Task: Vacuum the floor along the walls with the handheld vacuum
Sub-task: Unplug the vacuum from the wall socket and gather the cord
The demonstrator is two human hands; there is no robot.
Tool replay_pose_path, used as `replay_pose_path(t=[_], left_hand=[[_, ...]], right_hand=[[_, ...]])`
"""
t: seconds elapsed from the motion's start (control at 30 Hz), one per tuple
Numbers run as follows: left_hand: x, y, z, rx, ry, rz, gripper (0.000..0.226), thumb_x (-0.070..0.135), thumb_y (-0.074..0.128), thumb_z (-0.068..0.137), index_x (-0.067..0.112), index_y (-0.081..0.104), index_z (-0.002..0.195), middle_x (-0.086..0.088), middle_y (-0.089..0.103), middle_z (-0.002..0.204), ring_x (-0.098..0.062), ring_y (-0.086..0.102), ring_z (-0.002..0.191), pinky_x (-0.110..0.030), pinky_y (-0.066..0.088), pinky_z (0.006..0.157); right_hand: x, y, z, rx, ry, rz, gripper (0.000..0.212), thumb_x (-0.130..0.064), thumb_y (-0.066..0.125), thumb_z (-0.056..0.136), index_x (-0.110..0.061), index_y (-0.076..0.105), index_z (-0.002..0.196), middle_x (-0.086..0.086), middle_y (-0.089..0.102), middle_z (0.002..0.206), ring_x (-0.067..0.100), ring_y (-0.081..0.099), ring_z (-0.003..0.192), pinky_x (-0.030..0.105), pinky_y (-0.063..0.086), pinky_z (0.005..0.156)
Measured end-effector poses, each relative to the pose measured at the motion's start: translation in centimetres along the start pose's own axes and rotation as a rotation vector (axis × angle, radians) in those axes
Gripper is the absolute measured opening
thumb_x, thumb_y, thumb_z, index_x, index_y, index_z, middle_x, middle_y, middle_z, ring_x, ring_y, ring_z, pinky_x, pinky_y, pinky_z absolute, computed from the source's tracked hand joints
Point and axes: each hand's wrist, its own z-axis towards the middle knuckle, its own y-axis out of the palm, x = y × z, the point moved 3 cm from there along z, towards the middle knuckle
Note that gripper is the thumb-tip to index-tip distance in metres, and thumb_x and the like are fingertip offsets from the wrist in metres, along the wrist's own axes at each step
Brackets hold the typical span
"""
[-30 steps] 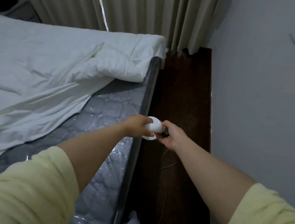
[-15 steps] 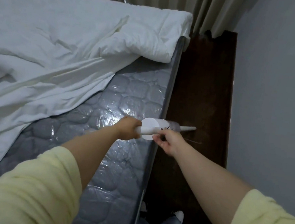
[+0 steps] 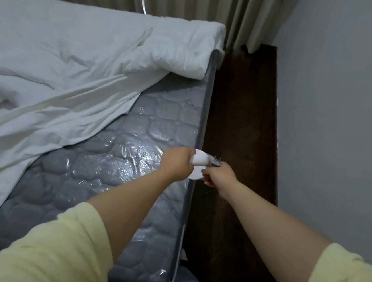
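Note:
The white handheld vacuum (image 3: 200,163) is held over the right edge of the mattress (image 3: 111,178), above the dark wooden floor strip (image 3: 240,124). My left hand (image 3: 176,163) grips its handle. My right hand (image 3: 219,176) pinches the clear front part of the vacuum just right of the white body. The nozzle is hidden behind my hands, pointing away from me. The grey wall (image 3: 336,111) runs along the right of the floor strip.
A white duvet (image 3: 62,61) lies rumpled over the plastic-wrapped grey mattress. Beige curtains (image 3: 196,0) hang at the far end of the narrow floor strip. A thin cable lies on the floor near my right forearm.
The vacuum has turned: its nozzle, which stuck out to the right over the floor half a second ago, is no longer visible. Both hands keep their hold. The camera has tilted up slightly.

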Motion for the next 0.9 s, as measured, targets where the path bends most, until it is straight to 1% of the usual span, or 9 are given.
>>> replay_pose_path(t=[0.1, 0.23, 0.33, 0.43, 0.57, 0.67, 0.73, 0.8, 0.9], left_hand=[[1.7, -0.9, -3.2, 0.022, 0.036, 0.045, 0.027, 0.008, 0.051, 0.083, 0.016, 0.061, 0.107, -0.007, 0.066, 0.103, -0.028, 0.061, 0.099, -0.028, 0.037, 0.067], [0.9, -0.7, -8.6, -0.016, -0.014, -0.016, 0.024, 0.005, 0.054, 0.078, 0.012, 0.063, 0.1, -0.011, 0.067, 0.1, -0.031, 0.061, 0.095, -0.03, 0.04, 0.067], [0.0, 0.0, -11.9, -0.063, -0.023, -0.058, 0.023, 0.005, 0.055, 0.078, 0.009, 0.064, 0.099, -0.012, 0.067, 0.098, -0.031, 0.061, 0.093, -0.027, 0.038, 0.066], [-1.3, 0.6, -14.1, -0.103, -0.024, -0.059, 0.021, 0.005, 0.055, 0.079, 0.01, 0.063, 0.097, -0.008, 0.062, 0.09, -0.026, 0.058, 0.089, -0.027, 0.036, 0.066], [-3.7, 1.3, -15.4, -0.175, -0.013, -0.035, 0.025, 0.003, 0.057, 0.078, 0.009, 0.064, 0.102, -0.011, 0.066, 0.102, -0.029, 0.061, 0.098, -0.031, 0.045, 0.075], [-7.0, 1.4, -15.5, -0.205, -0.015, 0.003, 0.027, 0.007, 0.061, 0.079, 0.01, 0.064, 0.105, -0.01, 0.066, 0.107, -0.029, 0.06, 0.103, -0.031, 0.045, 0.08], [-9.4, 1.7, -15.3, -0.222, -0.017, 0.031, 0.026, 0.01, 0.063, 0.079, 0.01, 0.064, 0.104, -0.01, 0.066, 0.108, -0.028, 0.059, 0.103, -0.03, 0.044, 0.08], [-11.8, 2.4, -14.5, -0.251, 0.018, 0.035, 0.026, 0.013, 0.065, 0.08, 0.011, 0.063, 0.106, -0.009, 0.066, 0.11, -0.028, 0.059, 0.103, -0.031, 0.044, 0.08], [-13.0, 4.1, -13.3, -0.31, 0.149, 0.093, 0.03, 0.018, 0.067, 0.082, 0.013, 0.062, 0.111, -0.008, 0.065, 0.114, -0.027, 0.059, 0.107, -0.032, 0.044, 0.085]], right_hand=[[0.7, -2.0, -3.6, -0.004, -0.099, -0.054, 0.038, 0.003, 0.056, 0.089, -0.001, 0.046, 0.125, 0.006, 0.052, 0.081, 0.012, 0.049, 0.061, 0.021, 0.043, 0.053], [3.4, -2.5, -8.6, -0.083, -0.154, -0.138, 0.034, 0.001, 0.058, 0.089, -0.004, 0.05, 0.122, 0.003, 0.051, 0.075, 0.01, 0.046, 0.06, 0.022, 0.041, 0.054], [5.5, -1.3, -10.7, -0.127, -0.171, -0.186, 0.039, 0.001, 0.061, 0.088, -0.005, 0.052, 0.125, 0.006, 0.055, 0.084, 0.01, 0.048, 0.063, 0.02, 0.042, 0.056], [7.0, 0.3, -11.5, -0.162, -0.189, -0.203, 0.043, 0.002, 0.064, 0.085, -0.007, 0.054, 0.126, 0.009, 0.056, 0.097, 0.01, 0.051, 0.064, 0.018, 0.044, 0.054], [8.7, 2.5, -12.4, -0.19, -0.171, -0.182, 0.042, 0.004, 0.063, 0.085, -0.006, 0.055, 0.125, 0.005, 0.056, 0.088, 0.009, 0.051, 0.063, 0.016, 0.044, 0.052], [9.2, 5.2, -11.6, -0.19, -0.163, -0.182, 0.041, 0.004, 0.063, 0.085, -0.005, 0.055, 0.124, 0.009, 0.057, 0.094, 0.009, 0.051, 0.064, 0.016, 0.044, 0.051], [9.3, 7.1, -11.1, -0.168, -0.158, -0.185, 0.032, 0.007, 0.058, 0.087, -0.007, 0.058, 0.116, 0.006, 0.056, 0.085, 0.01, 0.049, 0.061, 0.017, 0.042, 0.051], [9.6, 9.4, -10.2, -0.109, -0.122, -0.157, 0.025, 0.01, 0.052, 0.088, -0.012, 0.059, 0.097, 0.004, 0.052, 0.074, 0.011, 0.046, 0.056, 0.02, 0.04, 0.051], [10.5, 11.2, -9.4, 0.011, -0.074, -0.171, 0.029, 0.011, 0.048, 0.087, -0.015, 0.056, 0.077, 0.005, 0.05, 0.065, 0.012, 0.045, 0.053, 0.021, 0.038, 0.049]])
